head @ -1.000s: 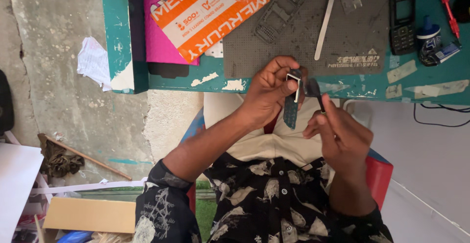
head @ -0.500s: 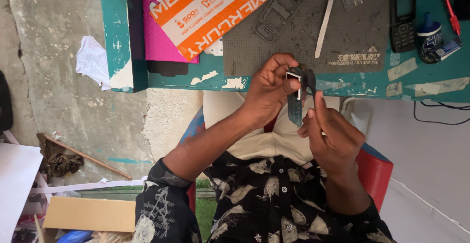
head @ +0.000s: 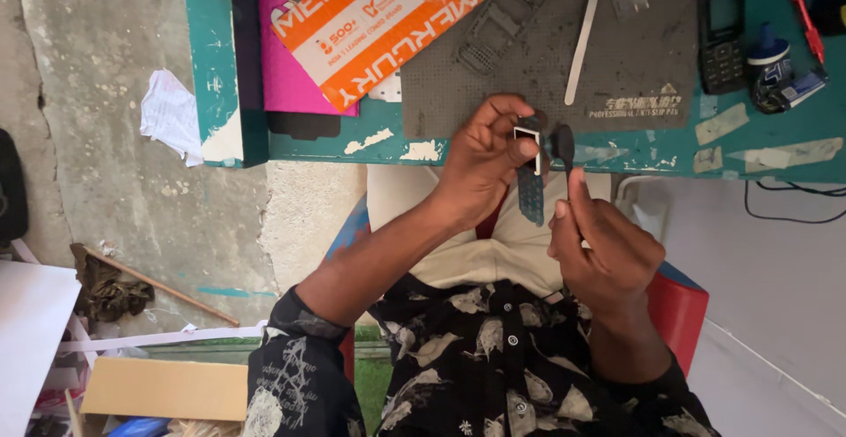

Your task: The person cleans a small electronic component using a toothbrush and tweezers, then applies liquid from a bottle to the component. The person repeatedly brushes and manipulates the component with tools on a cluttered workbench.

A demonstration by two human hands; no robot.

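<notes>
Right hand [head: 608, 252] lower, fingers [head: 577, 192] around brush [head: 562, 142]

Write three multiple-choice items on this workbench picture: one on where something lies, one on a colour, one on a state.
1. Where does the black keypad phone lie?
A. on the teal table, beside the grey work mat
B. on the concrete floor
C. in the person's lap

2. What colour is the screwdriver near the picture's right edge?
A. yellow
B. red
C. white

3. What is the left hand doing?
A. resting flat on the mat
B. hanging open at the person's side
C. pinching a small dark phone part in its fingers

Answers:
1. A: the phone sits on the table just past the mat's edge.
2. B: its handle is plainly red.
3. C: the fingers close on the phone part, held above the lap while the right hand brings a dark tool to it.
</notes>
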